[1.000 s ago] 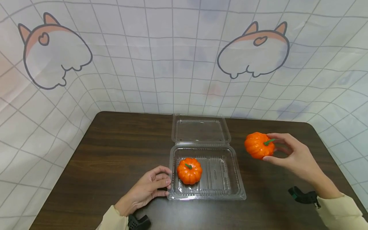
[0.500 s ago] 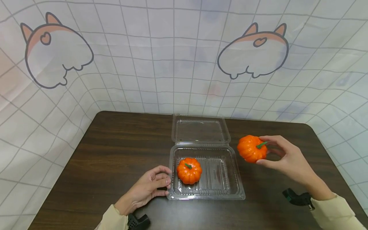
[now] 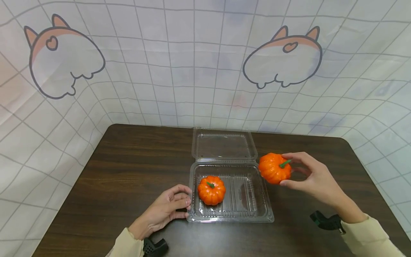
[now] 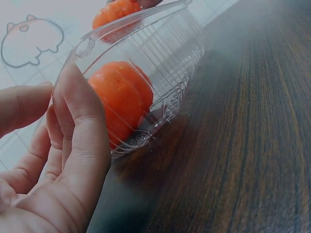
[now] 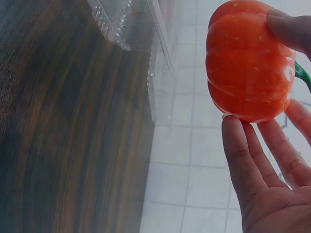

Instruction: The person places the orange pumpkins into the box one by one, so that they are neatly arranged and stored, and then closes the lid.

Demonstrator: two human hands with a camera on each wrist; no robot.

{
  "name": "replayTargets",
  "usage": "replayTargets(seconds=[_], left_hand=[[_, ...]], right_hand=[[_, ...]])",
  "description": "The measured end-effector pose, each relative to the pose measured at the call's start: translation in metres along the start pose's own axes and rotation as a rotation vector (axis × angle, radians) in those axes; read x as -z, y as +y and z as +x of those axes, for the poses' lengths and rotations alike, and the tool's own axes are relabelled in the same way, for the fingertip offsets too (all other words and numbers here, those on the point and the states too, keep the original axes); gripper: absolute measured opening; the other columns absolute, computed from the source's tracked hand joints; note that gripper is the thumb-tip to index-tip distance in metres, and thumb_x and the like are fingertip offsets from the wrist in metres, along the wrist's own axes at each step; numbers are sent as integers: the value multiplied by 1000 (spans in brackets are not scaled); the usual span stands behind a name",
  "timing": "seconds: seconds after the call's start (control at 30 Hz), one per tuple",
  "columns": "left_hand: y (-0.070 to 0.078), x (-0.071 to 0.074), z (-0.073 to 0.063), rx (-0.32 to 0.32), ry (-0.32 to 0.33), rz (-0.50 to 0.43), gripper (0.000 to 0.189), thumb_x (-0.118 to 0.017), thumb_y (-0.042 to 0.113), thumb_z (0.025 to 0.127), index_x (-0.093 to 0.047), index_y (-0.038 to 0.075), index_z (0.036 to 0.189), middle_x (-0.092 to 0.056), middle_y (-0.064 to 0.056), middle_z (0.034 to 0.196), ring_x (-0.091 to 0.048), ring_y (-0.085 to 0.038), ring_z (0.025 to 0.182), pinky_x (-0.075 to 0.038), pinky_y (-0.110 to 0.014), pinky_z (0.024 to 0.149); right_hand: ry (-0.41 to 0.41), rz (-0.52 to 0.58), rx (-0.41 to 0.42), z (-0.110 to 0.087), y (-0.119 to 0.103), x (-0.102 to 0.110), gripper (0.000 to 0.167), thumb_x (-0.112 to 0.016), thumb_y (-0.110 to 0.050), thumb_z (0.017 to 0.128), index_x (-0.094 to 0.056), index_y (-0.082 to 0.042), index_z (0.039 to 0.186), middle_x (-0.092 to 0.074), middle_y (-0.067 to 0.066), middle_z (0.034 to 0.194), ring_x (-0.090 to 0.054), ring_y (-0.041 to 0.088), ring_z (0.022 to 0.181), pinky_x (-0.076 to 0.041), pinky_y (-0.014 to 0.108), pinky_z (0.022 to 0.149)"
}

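Note:
A clear plastic clamshell container point(image 3: 239, 194) stands on the table with its lid point(image 3: 224, 144) folded back. One small orange pumpkin point(image 3: 211, 190) with a green stem sits in the left part of its base. My left hand point(image 3: 167, 210) pinches the container's left rim between thumb and fingers, as the left wrist view shows. A second orange pumpkin point(image 3: 274, 168) is held by my right hand point(image 3: 314, 180), thumb on one side and fingertips on the other. It hangs in the air, overlapping the base's upper right corner in the head view.
The dark wood-grain table point(image 3: 138, 160) has rounded far corners. A white grid-patterned cloth point(image 3: 179, 71) with cartoon drawings hangs behind and at both sides. Black wrist devices point(image 3: 155, 247) sit at both sleeves.
My right hand has carried its pumpkin leftward and slightly nearer, from right of the container to its right edge. The left hand stays on the rim.

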State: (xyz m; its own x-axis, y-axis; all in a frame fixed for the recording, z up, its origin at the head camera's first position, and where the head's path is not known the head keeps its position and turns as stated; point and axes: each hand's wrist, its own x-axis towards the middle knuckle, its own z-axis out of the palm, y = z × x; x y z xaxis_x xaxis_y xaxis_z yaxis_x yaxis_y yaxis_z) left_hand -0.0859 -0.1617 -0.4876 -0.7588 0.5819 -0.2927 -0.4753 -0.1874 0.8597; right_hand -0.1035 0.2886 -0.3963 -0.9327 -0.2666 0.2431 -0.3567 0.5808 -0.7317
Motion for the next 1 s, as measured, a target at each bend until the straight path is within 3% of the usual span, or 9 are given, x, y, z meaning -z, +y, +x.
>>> replayTargets(seconds=[0.37, 0.77, 1.0], left_hand=[[0, -1, -1, -2, -7, -14, 28, -67, 10, 100, -52, 13, 124, -65, 5, 95, -64, -10, 88, -63, -25, 78], [0, -1, 1, -4, -11, -6, 29, -67, 11, 100, -51, 13, 125, -66, 5, 95, -65, -10, 87, -63, -26, 78], [0, 1, 0, -14, -19, 1, 29, -67, 11, 100, -51, 13, 124, -66, 5, 94, -65, -9, 86, -62, -25, 77]], right_hand=[[-39, 1, 5, 6, -7, -9, 71, -93, -7, 73, -62, -16, 137, -60, -17, 129, -58, -9, 113, -53, 6, 91], [-81, 3, 29, 9, -9, -20, 71, -93, -11, 74, -61, -18, 137, -62, -2, 131, -58, -8, 114, -55, 10, 91], [-87, 25, 53, 10, -12, -31, 70, -95, -12, 73, -63, -21, 134, -63, -3, 131, -59, -6, 115, -56, 12, 91]])
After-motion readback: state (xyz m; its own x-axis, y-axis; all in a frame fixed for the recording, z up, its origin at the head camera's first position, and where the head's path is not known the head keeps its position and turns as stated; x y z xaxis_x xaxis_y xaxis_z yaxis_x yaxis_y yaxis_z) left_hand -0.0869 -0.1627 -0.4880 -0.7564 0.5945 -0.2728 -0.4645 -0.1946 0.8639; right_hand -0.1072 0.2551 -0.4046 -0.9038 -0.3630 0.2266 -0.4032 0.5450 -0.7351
